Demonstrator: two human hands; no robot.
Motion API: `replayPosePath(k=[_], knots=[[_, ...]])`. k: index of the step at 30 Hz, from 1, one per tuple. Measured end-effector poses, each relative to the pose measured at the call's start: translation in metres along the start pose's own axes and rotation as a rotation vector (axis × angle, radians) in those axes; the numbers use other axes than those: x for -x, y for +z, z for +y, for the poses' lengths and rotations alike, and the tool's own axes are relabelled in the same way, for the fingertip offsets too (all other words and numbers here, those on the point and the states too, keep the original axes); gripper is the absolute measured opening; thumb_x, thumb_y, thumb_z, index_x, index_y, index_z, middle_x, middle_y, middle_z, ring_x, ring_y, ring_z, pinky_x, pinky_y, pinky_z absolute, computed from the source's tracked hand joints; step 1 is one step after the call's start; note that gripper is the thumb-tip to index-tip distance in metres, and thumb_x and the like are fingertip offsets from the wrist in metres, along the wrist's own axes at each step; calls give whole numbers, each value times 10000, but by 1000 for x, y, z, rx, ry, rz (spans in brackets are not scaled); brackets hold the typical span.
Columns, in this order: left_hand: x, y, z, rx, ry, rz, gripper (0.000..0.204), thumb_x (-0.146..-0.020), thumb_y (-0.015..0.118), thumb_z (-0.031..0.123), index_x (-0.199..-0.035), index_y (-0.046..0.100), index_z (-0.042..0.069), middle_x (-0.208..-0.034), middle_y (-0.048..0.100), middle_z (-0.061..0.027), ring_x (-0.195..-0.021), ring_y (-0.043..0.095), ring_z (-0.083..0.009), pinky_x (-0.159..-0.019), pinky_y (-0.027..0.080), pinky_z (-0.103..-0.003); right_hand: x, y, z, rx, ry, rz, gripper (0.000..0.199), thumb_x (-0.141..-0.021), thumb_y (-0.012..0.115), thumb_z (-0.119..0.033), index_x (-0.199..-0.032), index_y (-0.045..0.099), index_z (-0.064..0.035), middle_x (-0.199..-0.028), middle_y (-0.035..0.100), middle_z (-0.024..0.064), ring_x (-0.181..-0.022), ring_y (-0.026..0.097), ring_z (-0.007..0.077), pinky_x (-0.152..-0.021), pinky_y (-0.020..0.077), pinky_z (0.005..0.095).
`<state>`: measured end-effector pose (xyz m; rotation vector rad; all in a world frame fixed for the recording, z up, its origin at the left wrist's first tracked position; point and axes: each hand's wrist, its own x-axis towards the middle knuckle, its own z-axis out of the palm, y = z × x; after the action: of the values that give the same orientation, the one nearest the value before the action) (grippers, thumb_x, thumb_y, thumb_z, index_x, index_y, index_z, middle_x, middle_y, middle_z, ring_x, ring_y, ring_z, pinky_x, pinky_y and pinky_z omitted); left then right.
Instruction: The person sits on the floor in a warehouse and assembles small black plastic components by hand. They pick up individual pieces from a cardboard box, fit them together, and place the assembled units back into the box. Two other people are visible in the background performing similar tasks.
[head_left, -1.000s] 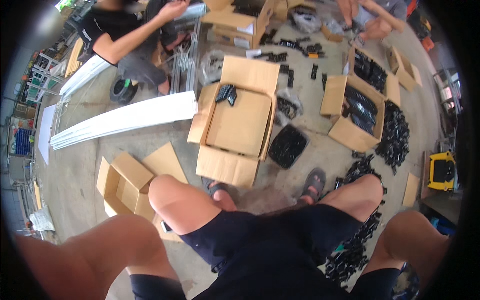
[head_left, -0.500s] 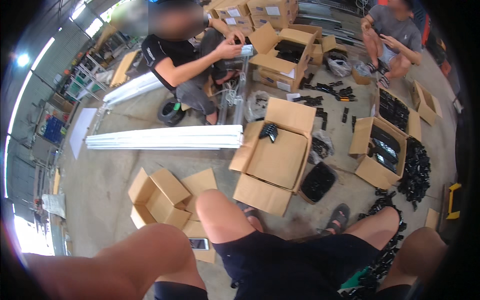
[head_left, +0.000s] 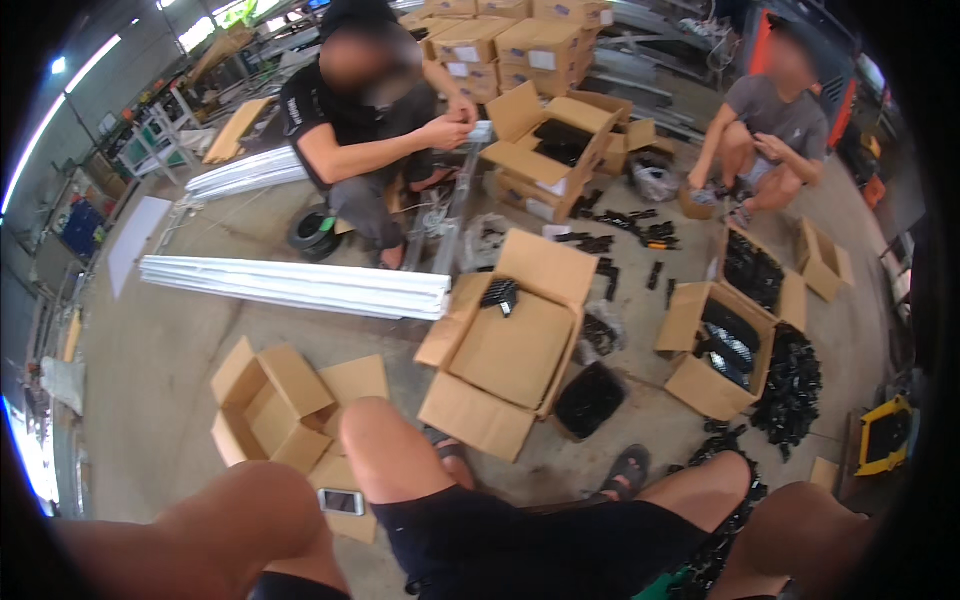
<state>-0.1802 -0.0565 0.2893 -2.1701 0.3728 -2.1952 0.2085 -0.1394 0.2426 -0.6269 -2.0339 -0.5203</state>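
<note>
Neither of my hands shows; only my bent left arm [head_left: 230, 520] and bent right arm [head_left: 800, 515] come in at the lower corners. Between my knees and the others stands an open cardboard box [head_left: 515, 350], with a few black plastic parts [head_left: 500, 296] lying on its inner cardboard. A tub of small black pieces [head_left: 590, 400] is beside that box. On cardboard near my left knee lies a phone [head_left: 341, 501]. Another opened carton [head_left: 260, 400] sits to the left, and a carton of black parts [head_left: 727, 345] to the right.
One person [head_left: 370, 130] crouches behind white metal profiles [head_left: 300, 286], hands together. Another person [head_left: 775, 130] squats at the far right. A heap of black pieces [head_left: 788, 390] lies beside the right carton. Stacked cartons [head_left: 540, 50] stand at the back.
My view has turned, so the floor things sit further left in it. The person at the far right has lowered one hand toward a small box. My arms keep nearly the same pose.
</note>
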Motion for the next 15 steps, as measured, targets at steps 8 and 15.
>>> replayPosePath(k=[8,15], knots=[[3,12,-24,10,-117,31,479,-1087,444,329,-1347,614,-35,-1266,682,-237,-1230,625,-336,-1105,437,-471,-7,6,-1,-264,72,135,420,-1036,481,-176,-1349,560,92,-1274,664,214,-1125,647,269,-1018,465,402],[136,59,-93,108,-925,51,395,-1081,474,201,-1342,618,-58,-1265,690,-224,-1192,650,-299,-1087,461,-417,23,55,40,-627,638,336,425,-1042,489,-177,-1359,556,98,-1289,663,226,-1150,656,290,-1013,489,388]])
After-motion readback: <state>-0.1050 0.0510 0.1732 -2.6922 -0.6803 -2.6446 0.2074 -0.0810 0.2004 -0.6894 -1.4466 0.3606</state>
